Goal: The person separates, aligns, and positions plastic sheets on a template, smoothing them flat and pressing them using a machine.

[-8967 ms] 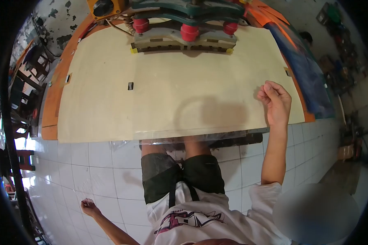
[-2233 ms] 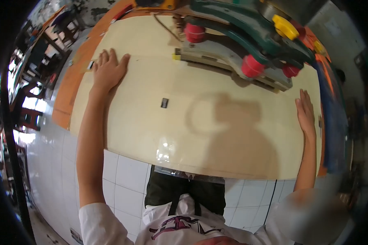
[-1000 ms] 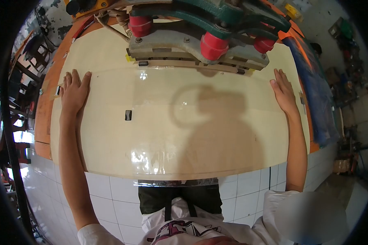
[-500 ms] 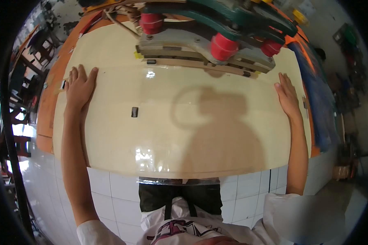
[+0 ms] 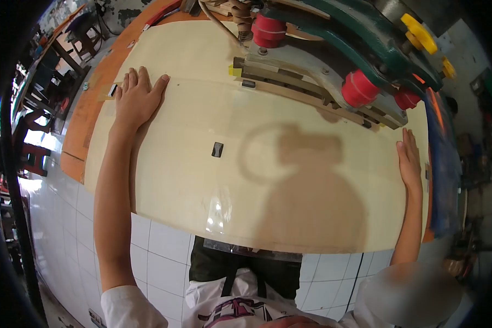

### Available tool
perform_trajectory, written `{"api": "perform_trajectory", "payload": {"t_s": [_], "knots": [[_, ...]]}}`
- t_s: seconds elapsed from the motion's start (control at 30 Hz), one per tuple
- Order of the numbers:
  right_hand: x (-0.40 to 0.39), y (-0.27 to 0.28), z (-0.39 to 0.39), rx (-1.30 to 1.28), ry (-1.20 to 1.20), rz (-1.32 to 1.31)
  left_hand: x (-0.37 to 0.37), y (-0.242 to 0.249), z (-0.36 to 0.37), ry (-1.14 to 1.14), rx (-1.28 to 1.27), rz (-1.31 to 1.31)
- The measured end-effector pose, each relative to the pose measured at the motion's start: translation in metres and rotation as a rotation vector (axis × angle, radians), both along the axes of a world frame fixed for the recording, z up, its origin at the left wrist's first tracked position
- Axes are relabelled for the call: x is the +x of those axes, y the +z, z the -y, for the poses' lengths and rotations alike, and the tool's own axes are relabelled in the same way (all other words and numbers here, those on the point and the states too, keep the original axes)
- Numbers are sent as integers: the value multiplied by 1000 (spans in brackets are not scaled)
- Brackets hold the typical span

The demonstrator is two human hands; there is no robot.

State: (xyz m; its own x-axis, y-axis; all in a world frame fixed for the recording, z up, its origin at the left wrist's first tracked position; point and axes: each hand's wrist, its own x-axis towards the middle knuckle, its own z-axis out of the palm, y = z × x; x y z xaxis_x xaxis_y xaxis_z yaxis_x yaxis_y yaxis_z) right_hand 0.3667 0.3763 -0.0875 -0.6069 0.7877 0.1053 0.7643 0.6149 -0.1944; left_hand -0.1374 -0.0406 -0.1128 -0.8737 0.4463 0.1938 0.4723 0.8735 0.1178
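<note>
A wide cream sheet point(image 5: 191, 109) covers most of the table in front of me, with a glossy clear film over part of it. My left hand point(image 5: 136, 98) lies flat on the sheet's left side, fingers stretched forward and thumb apart. On the far right, my right hand point(image 5: 409, 164) rests along the sheet's right edge with its fingers extended. Neither hand holds anything. Between them, a small black piece point(image 5: 217, 149) lies on the sheet. A machine head with a long metal bar point(image 5: 306, 90) stands over the sheet's back right part.
The machine has a dark green arm point(image 5: 339, 38), red insulators point(image 5: 361, 87) and yellow knobs point(image 5: 419, 34). Orange table surface point(image 5: 76, 136) shows at the left. Blue sheeting point(image 5: 443, 180) hangs at the right edge. White floor tiles point(image 5: 167, 240) lie below.
The view has turned, so the sheet and machine appear tilted and shifted rightward. Both hands stay flat on the sheet, in about the same places.
</note>
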Motion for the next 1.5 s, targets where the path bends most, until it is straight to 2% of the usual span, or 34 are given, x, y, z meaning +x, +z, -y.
{"api": "perform_trajectory", "payload": {"t_s": [0.37, 0.83, 1.5], "knots": [[3, -6, -5, -19, 20, 2, 5, 6, 0, 15, -31, 23], [-2, 4, 6, -77, -100, 50, 7, 10, -1, -2, -35, 21], [4, -1, -2, -63, -37, -21, 5, 9, 0, 3, -14, 28]]}}
